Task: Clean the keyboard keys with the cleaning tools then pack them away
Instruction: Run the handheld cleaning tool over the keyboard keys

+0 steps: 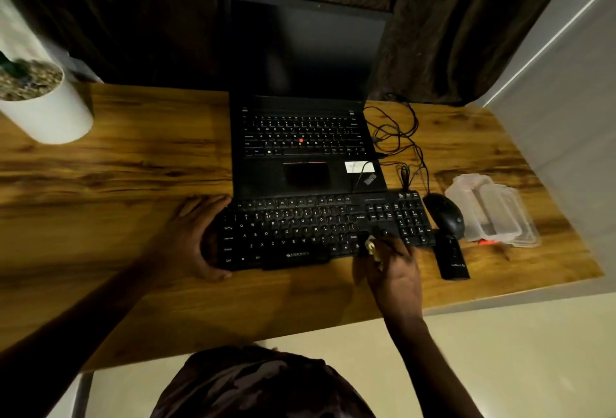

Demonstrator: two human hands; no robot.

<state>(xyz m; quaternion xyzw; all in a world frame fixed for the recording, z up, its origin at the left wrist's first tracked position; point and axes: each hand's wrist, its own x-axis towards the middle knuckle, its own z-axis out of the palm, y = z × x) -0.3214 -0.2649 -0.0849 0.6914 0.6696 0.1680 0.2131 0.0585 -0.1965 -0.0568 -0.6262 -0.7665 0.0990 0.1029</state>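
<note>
I read cleaning step in hand, packing not begun. Right hand curled round small tool, pale tip on keys at near right of keyboard; tool type too blurred to tell. Left hand clasps keyboard's left end, steadying it on table. Next, I judge: sweep along rows, light pressure. Beyond: black stick-shaped object, mouse, clear plastic box, laptop

Person, head-camera view. Two hands are shown, left hand and right hand, each followed by a forearm left uncovered up to the frame edge. Garment: dark fabric, printed with a mottled pattern of brown and paler patches, recorded blurred at the lower edge.
</note>
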